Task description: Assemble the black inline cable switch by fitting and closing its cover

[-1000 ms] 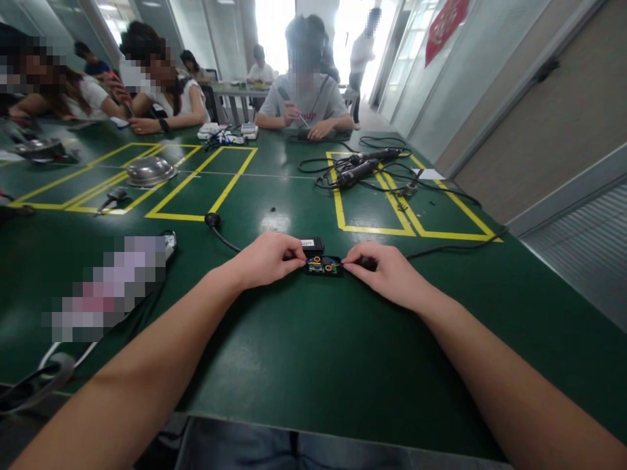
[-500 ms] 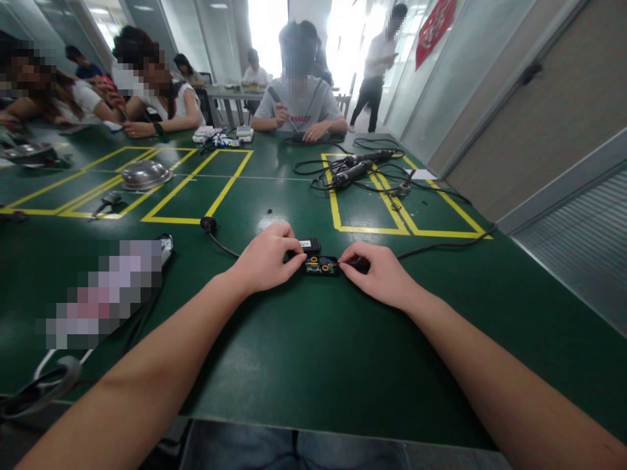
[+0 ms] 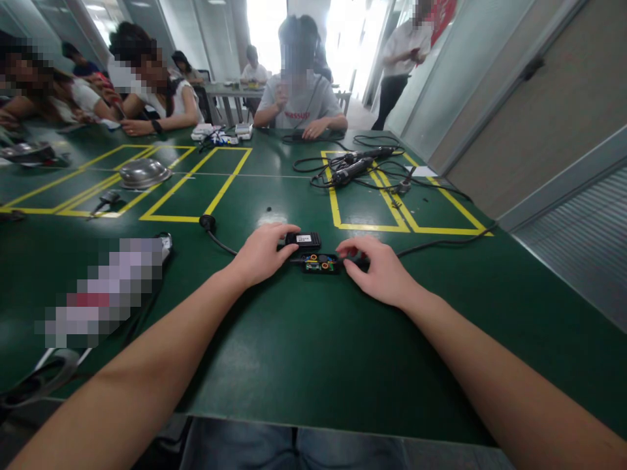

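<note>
My left hand [image 3: 262, 254] has its thumb and fingers on either side of the left end of a black plastic cover [image 3: 308, 241] with a white label. Just in front of the cover lies an open black case [image 3: 321, 264], its small circuit board with copper-coloured coils exposed. Beside the right end of this case, my right hand [image 3: 379, 271] is curled with thumb and index finger apart and nothing visible between them. A black cable [image 3: 441, 241] runs out from behind the right hand. On the left, another cable ends in a black plug [image 3: 208, 223].
Corded black tools [image 3: 353, 171] lie tangled at the back right. A metal bowl-shaped part [image 3: 144, 173] and a small dark part [image 3: 105, 201] sit on the left, within yellow tape lines. A blurred-out long object [image 3: 117, 281] lies nearer. Several people sit around the table.
My left hand has left the case and taken the cover's end, which sits slightly farther from the case. My right thumb and index finger have parted and come off the case's right end.
</note>
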The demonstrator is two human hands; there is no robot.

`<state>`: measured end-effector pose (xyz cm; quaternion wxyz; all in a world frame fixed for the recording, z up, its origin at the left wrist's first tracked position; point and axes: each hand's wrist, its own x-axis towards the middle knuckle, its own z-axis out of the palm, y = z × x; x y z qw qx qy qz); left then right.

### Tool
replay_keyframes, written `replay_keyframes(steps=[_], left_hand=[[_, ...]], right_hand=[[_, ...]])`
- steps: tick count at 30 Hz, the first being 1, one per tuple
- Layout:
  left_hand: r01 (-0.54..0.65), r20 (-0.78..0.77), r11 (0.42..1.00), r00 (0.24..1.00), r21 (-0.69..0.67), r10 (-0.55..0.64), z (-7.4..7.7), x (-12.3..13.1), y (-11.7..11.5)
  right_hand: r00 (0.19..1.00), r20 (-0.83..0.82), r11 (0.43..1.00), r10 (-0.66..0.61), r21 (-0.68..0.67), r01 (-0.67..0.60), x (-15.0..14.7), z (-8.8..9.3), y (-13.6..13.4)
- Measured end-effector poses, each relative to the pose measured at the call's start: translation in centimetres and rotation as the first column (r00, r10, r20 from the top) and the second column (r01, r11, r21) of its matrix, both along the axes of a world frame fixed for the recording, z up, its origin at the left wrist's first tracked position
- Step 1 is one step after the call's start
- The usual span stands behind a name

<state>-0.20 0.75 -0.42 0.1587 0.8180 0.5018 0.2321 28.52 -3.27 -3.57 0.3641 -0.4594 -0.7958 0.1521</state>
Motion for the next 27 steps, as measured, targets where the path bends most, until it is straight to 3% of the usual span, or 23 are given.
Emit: replay_keyframes(steps=[9, 21, 27], left_hand=[[0.332, 0.014, 0.943, 0.943, 0.01, -0.332, 0.8, 0.6, -1.4], [0.32, -0.05, 0.947, 0.946, -0.013, -0.32, 1.0, 0.5, -1.4], [0.286, -0.089, 0.958, 0.954, -0.025, -0.287, 1.2, 1.0, -1.7]], right_hand=[[0.998, 0.008, 0.997, 0.057, -0.049, -0.056, 0.5, 0.3, -0.1], [0.993, 0.097, 0.996, 0.074, -0.061, -0.068, 0.2, 0.6, 0.2], [0.975, 0.212, 0.997, 0.069, 0.017, -0.074, 0.2, 1.2, -0.1]])
